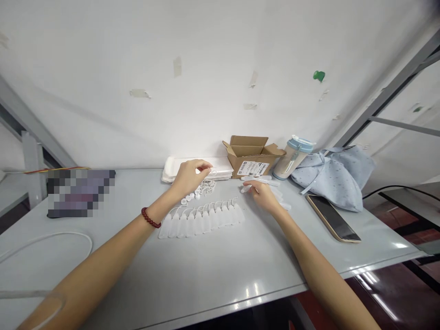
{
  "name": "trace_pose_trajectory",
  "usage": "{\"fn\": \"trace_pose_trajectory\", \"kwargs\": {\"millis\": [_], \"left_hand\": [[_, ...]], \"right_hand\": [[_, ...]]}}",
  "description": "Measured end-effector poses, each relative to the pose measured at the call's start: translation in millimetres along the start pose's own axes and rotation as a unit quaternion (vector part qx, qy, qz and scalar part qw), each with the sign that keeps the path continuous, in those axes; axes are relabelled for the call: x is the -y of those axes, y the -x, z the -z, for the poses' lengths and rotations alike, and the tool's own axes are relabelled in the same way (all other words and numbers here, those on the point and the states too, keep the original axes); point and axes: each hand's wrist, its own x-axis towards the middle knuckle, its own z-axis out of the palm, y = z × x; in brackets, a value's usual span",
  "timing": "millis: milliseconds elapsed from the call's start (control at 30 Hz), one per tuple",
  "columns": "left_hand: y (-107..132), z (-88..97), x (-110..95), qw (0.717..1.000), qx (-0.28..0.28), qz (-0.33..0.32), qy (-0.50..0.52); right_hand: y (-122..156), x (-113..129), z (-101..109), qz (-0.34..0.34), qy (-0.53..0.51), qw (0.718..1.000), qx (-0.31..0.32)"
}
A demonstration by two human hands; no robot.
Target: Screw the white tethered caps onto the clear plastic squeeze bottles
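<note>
My left fingers (206,164) are curled with thumb and fingertips drawn close together; I cannot tell whether they pinch something small. My right fingers (250,183) are bent at the end of a whitish bottle (244,189), level with the gap beyond the near row; whether they grip it or only touch it, I cannot tell. Just below the left fingertips lie white loops (208,187) in a loose heap, with small round caps (197,195) on its near side. Nearer me than both sets of fingers, a slanting row of frosted bottles (190,225) lies flat and side by side, each with a loop at its top. Loose bottles (284,206) lie under and beside the right hand. Just behind the left fingers is a white stack (222,174); beyond the right ones stands an open box (252,156), with a cup (290,160) beside it. A phone (332,220) lies well to their right. I judge the loops the likeliest trouble: lifting one carelessly could drag its tangled neighbours along. A brushed cap could roll off across the smooth table (206,279), and a low-swinging wrist could knock the row askew. A weak pinch might let a slick bottle slip.
</note>
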Motion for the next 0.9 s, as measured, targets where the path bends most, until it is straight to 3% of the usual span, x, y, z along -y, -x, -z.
{"fn": "trace_pose_trajectory", "kwargs": {"millis": [367, 700, 900], "left_hand": [[6, -7.1, -9, 0.999, 0.039, -0.003, 0.016], [17, -20.2, -18, 0.992, 0.087, 0.029, 0.092], [20, -23.6, -25, 0.988, 0.102, 0.031, 0.110]], "right_hand": [[0, 3, -5, 0.026, 0.023, 0.999, 0.003], [13, 55, 10, 0.061, -0.146, 0.986, -0.057], [16, 64, 12, 0.073, -0.194, 0.977, -0.055]]}}
